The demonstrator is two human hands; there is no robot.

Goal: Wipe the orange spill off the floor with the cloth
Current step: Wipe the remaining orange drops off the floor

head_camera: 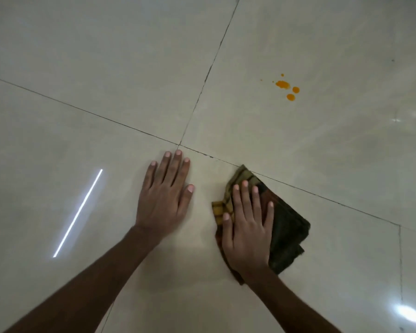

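An orange spill (283,84) of several small drops lies on the pale floor tiles, far right of centre. A folded dark green and yellow checked cloth (289,227) lies flat on the floor well short of the spill. My right hand (247,227) presses flat on the cloth's left half, fingers spread and pointing forward. My left hand (165,198) rests flat on the bare tile to the left of the cloth, fingers apart, holding nothing.
Glossy beige floor tiles (106,68) with dark grout lines cross near my left fingertips. A bright strip-light reflection (78,212) shows at the left and a round one (408,313) at the lower right.
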